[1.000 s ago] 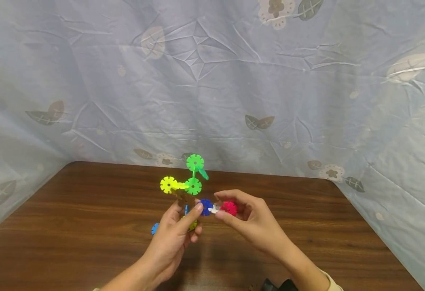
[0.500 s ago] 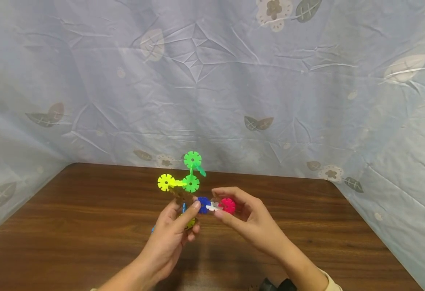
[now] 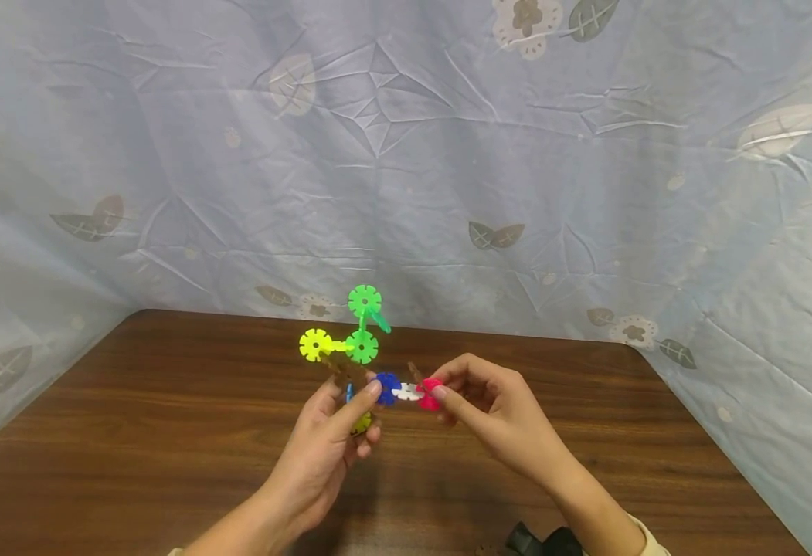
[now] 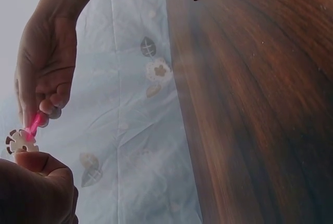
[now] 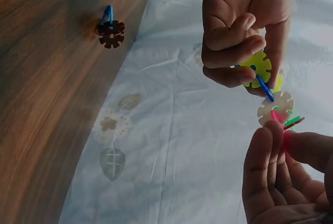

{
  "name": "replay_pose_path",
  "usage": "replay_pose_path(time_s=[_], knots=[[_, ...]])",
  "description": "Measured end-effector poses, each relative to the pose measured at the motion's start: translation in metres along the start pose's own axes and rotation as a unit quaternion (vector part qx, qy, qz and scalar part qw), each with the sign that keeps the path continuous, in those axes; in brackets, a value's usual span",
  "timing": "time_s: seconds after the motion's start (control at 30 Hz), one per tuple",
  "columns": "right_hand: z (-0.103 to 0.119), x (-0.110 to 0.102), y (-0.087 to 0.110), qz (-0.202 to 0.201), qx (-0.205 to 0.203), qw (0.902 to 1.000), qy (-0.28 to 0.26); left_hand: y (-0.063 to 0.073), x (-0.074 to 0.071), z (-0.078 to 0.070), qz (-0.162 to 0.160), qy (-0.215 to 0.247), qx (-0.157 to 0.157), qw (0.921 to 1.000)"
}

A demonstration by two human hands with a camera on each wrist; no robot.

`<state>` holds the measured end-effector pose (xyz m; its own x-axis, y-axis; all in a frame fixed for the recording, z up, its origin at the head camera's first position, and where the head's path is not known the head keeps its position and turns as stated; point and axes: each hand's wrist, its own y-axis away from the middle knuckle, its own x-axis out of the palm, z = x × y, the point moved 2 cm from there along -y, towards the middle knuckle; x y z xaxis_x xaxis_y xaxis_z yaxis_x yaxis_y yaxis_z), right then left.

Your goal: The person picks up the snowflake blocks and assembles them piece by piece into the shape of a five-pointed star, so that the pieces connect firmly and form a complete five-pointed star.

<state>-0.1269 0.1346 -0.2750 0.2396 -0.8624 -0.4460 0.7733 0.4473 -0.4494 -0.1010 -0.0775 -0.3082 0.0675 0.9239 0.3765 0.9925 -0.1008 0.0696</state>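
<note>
Right hand [image 3: 496,401] pinched on the pink snowflake disc [image 3: 429,393], mid-desk.
The snowflake-disc model [image 3: 358,357] is gripped by the left hand [image 3: 329,455]; its white disc [image 3: 406,392] is touched by the pink one.

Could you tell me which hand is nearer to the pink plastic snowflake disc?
Right. The right hand pinches the pink plastic snowflake disc in its fingers. The left hand grips the other end of the linked disc structure, beyond the blue and white discs.
</note>
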Motion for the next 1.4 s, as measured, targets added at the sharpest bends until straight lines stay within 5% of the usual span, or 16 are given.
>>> replay_pose_path(time_s=[0.3,0.77,0.97,1.23,1.4], knots=[[-0.005,0.010,0.000,-0.023,-0.045,0.9965,-0.066,-0.004,-0.001,-0.003,0.015,0.026,0.012,0.9995],[-0.011,0.024,0.002,-0.064,-0.049,0.9893,-0.122,-0.003,-0.001,0.007,0.054,0.110,0.046,0.9914],[-0.014,0.034,0.003,-0.066,-0.063,0.9859,-0.140,0.000,0.001,0.012,0.091,0.056,0.056,0.9927],[-0.018,0.048,0.005,-0.057,-0.083,0.9816,-0.163,0.003,0.007,0.018,0.053,-0.016,0.046,0.9974],[-0.018,0.052,0.007,-0.072,-0.051,0.9831,-0.160,0.004,0.009,0.019,0.045,-0.030,0.061,0.9967]])
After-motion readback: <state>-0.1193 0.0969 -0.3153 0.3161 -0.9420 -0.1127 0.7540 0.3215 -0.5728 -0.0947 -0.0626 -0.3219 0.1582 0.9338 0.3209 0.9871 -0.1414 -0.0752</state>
